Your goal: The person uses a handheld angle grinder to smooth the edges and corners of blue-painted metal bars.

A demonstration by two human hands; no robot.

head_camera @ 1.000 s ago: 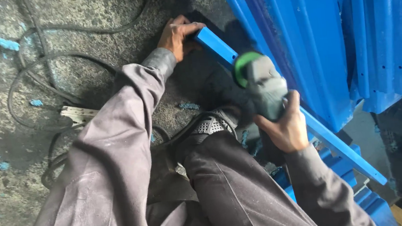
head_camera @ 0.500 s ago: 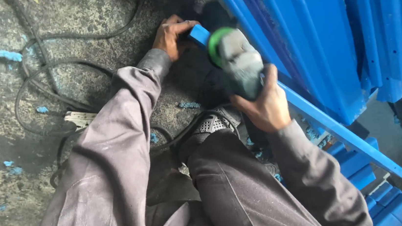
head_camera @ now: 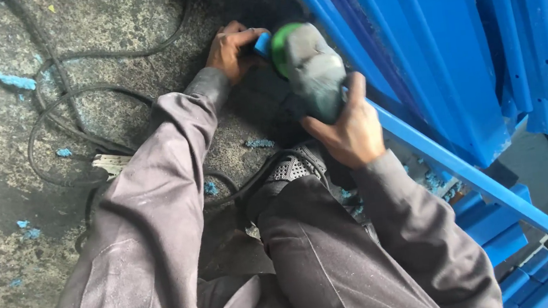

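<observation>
One grinder (head_camera: 309, 70), grey with green collar, upper centre, gripped by right hand (head_camera: 345, 130); left hand (head_camera: 231, 47) pinches end of one blue strip (head_camera: 463, 169) just left of it.

Single head camera looks steeply down, close over the hands.

A metalworking or fabrication workshop: a rough, stained concrete floor (head_camera: 17, 199) littered with blue paint flakes (head_camera: 12, 81) and looping black power cables (head_camera: 62, 107), blue-painted corrugated metal panels (head_camera: 451, 43) stacked upright, and a worker in dusty grey overalls (head_camera: 161, 238) gripping a handheld power grinder (head_camera: 309, 67).
</observation>
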